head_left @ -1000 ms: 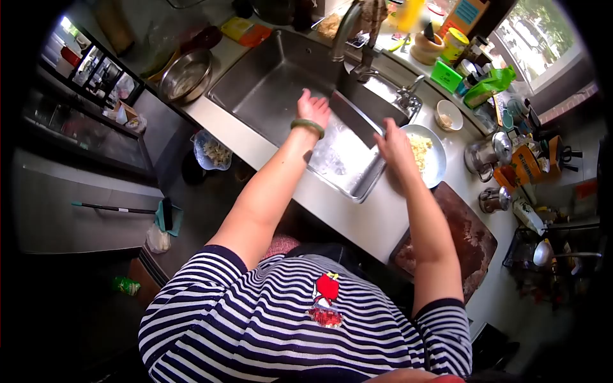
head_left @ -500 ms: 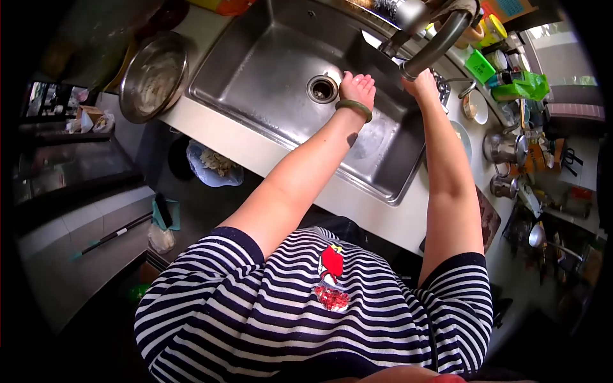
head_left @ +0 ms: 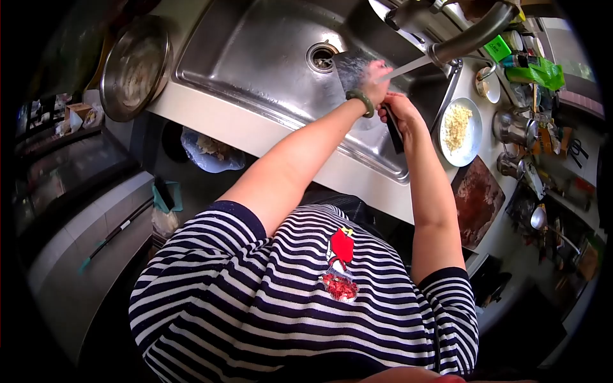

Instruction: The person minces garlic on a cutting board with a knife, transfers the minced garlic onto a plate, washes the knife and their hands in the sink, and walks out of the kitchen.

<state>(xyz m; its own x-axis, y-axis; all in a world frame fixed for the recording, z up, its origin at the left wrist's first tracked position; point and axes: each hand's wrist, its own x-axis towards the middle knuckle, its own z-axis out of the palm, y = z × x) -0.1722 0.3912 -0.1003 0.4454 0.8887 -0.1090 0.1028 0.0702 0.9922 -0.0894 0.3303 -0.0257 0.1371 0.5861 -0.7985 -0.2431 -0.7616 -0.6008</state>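
A kitchen knife with a broad metal blade (head_left: 348, 69) and a black handle (head_left: 393, 131) is over the right part of the sink (head_left: 255, 83). My right hand (head_left: 403, 112) is closed around the handle. My left hand (head_left: 377, 80), with a green bangle (head_left: 361, 102) at the wrist, lies against the blade with its fingers extended, partly blurred by water. A stream runs from the faucet (head_left: 469, 41) onto this hand and the blade, splashing. Beyond the blade's tip is the drain (head_left: 321, 57).
A plate of chopped pale food (head_left: 457, 127) stands on the counter at right, beside a reddish-brown board (head_left: 477, 201). A metal bowl (head_left: 135, 70) is at the left counter edge. Metal pots (head_left: 514, 129) and a green bag (head_left: 539, 75) line the right side.
My right hand has come back from behind the faucet, now gripping a knife. Water now flows, and my left hand has moved slightly right onto the blade. The view has shifted.
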